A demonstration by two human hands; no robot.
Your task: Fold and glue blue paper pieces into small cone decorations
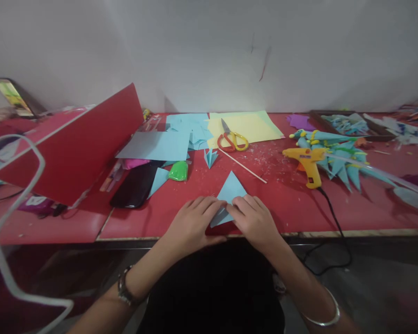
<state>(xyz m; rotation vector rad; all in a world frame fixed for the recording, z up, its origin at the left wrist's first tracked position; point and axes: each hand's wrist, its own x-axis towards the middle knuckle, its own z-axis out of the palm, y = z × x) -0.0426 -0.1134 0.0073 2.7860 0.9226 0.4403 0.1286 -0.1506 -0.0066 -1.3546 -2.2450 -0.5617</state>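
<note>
A light blue folded paper (231, 185) lies at the table's front edge, its pointed tip facing away from me. My left hand (194, 221) holds its left side, fingers curled over the paper and thumb partly hidden. From the right, my right hand (256, 219) pinches the paper near its middle, fingertips close to those of my left hand. Just beyond stands a small pleated blue paper piece (211, 158), with a thin wooden stick (244, 166) beside it. Scissors with red and yellow handles (232, 139) rest on pale yellow sheets (261, 126).
A yellow glue gun (308, 162) with a dark cord stands right, before blue paper cones (344, 160). Leftward are a black phone (135, 188), a green packet (179, 171), blue sheets (156, 145) and a leaning red board (87, 153). A white cable (7, 260) loops at far left.
</note>
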